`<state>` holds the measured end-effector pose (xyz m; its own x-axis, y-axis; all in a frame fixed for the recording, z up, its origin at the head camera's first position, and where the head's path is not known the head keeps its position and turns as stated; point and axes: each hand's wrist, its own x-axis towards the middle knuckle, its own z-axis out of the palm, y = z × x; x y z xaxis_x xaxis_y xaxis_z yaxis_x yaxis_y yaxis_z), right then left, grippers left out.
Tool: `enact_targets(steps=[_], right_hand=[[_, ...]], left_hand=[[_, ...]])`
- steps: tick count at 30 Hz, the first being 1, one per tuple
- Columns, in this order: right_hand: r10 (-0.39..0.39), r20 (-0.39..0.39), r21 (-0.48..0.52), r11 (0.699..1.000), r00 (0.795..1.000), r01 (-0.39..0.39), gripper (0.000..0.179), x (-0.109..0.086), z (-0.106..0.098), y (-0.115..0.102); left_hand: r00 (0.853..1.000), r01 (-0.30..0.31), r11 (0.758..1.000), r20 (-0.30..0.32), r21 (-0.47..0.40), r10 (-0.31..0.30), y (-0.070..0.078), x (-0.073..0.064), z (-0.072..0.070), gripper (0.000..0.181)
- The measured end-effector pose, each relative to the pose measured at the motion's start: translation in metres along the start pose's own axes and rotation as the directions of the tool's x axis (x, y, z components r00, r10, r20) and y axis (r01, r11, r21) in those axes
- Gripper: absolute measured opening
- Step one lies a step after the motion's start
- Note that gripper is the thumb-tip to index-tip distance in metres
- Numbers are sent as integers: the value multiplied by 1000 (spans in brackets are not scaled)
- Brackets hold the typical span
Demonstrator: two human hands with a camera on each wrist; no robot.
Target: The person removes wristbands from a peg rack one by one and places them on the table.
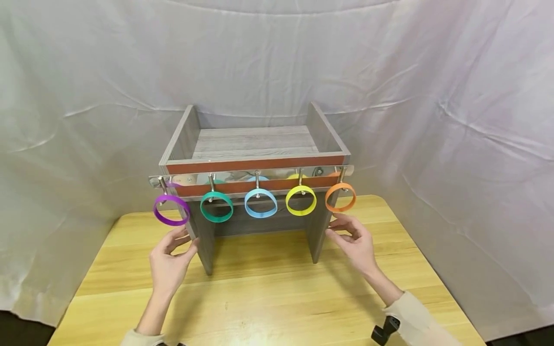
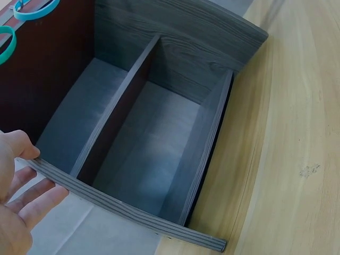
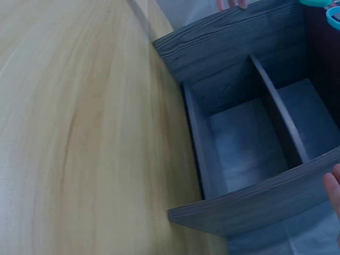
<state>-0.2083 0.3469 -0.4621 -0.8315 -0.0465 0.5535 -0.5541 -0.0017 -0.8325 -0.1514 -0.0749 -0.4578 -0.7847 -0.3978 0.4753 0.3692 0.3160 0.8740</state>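
Observation:
A grey wood-grain shelf unit (image 1: 255,142) stands on the table. Across its front runs a metal hook rail (image 1: 277,173). From its hooks hang a purple wristband (image 1: 170,222), a green wristband (image 1: 216,219), a light blue wristband (image 1: 261,215), a yellow wristband (image 1: 301,213) and an orange wristband (image 1: 342,210). My left hand (image 1: 169,266) grips the left side panel, thumb on its edge and fingers along the outer face. On the other side, my right hand (image 1: 357,247) holds the right panel's edge; the right wrist view shows only a fingertip of it.
The wooden table (image 1: 268,307) extends in front of the unit and to both sides. Grey cloth (image 1: 259,62) hangs behind and on either side. In the left wrist view, a divider (image 2: 119,106) splits the unit's lower interior.

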Motion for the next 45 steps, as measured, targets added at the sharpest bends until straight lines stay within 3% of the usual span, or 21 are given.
enact_targets(steps=[7,18,26,35,45], right_hand=[[-28,35,75,997,999,25,48,10,-9,-24],[-70,97,192,980,993,51,45,25,-21,-59],[-84,68,154,985,994,73,41,41,-24,-82],[-75,99,86,994,992,66,39,60,-30,-96],[-63,136,111,993,989,48,36,74,-34,-101]], left_hand=[[1000,-5,1000,-9,12,5,-2,-2,0,39],[1000,5,1000,-8,2,-5,0,-2,2,36],[1000,7,1000,0,7,-7,0,-2,1,35],[1000,6,1000,-1,14,-6,-1,-1,0,37],[1000,3,1000,1,-2,-3,-2,0,0,33]])
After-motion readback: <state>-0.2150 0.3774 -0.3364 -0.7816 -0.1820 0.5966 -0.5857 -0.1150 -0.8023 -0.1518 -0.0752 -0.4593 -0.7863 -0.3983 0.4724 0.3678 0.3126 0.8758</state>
